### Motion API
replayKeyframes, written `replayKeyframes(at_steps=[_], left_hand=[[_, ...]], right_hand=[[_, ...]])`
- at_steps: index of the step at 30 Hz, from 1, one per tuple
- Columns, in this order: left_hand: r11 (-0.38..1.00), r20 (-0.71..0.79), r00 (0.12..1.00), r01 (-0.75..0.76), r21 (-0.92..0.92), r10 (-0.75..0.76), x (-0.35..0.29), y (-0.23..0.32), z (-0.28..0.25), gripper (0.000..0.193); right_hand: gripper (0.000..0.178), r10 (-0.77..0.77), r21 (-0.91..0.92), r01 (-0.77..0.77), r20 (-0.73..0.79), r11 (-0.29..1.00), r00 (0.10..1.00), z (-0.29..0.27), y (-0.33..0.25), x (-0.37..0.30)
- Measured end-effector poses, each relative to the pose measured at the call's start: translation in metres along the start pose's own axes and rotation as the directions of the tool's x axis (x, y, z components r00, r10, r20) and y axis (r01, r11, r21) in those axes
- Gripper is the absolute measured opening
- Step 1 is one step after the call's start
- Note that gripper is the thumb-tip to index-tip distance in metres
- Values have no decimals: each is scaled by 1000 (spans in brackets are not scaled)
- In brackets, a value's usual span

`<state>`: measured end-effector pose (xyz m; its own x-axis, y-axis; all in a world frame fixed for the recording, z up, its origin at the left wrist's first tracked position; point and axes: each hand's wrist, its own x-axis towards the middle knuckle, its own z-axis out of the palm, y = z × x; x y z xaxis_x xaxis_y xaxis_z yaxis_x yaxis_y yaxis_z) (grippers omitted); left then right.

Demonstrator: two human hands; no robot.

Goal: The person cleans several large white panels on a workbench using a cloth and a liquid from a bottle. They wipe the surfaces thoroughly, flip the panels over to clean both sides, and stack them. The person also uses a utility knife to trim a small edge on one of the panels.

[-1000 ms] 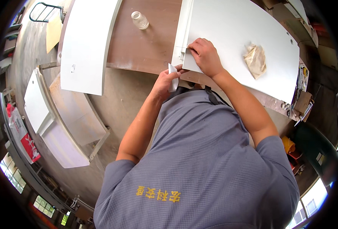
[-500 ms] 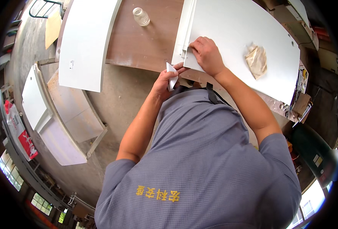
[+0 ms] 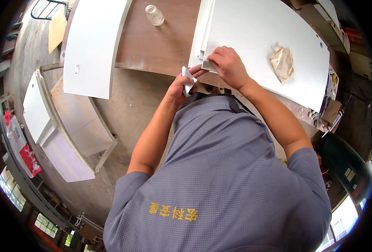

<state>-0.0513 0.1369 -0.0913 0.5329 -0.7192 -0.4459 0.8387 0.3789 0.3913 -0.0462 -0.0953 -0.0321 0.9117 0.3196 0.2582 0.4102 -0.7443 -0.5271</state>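
My left hand (image 3: 179,89) is closed around a folded piece of white paper or thin sheet (image 3: 189,80). Its fingertips reach to the near left corner of a stack of white panels. On the top white panel (image 3: 257,29), my right hand (image 3: 230,67) rests at that same corner, with thumb and fingers drawn together along the left edge. Whether anything small is pinched in them is hidden. A crumpled beige cloth or bag (image 3: 282,64) lies on the panel, right of my right hand.
A clear glass jar (image 3: 154,16) stands on the brown tabletop (image 3: 156,48). Another white panel (image 3: 93,50) overhangs the table at the left. Further left, more boards lie on a low frame (image 3: 104,157). Small tools and a cardboard box (image 3: 331,111) sit past the right end.
My right hand has slid a little along the panel's left edge toward the near corner. My left hand still holds the white piece, now tilted slightly differently.
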Motion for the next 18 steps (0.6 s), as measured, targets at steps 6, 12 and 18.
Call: replayKeyframes(at_steps=[6,12,18], left_hand=[[1000,10,1000,8,-7,-8,2,-1,-5,87],[998,-26,999,40,46,-39,-2,8,-6,85],[988,-223,964,-126,87,143,-16,14,-30,68]], right_hand=[[10,-29,-36,31,67,999,997,8,-16,-8],[11,112,-52,-119,-129,991,985,4,-1,10],[9,-2,-2,2,-19,1000,1000,4,-17,-12]])
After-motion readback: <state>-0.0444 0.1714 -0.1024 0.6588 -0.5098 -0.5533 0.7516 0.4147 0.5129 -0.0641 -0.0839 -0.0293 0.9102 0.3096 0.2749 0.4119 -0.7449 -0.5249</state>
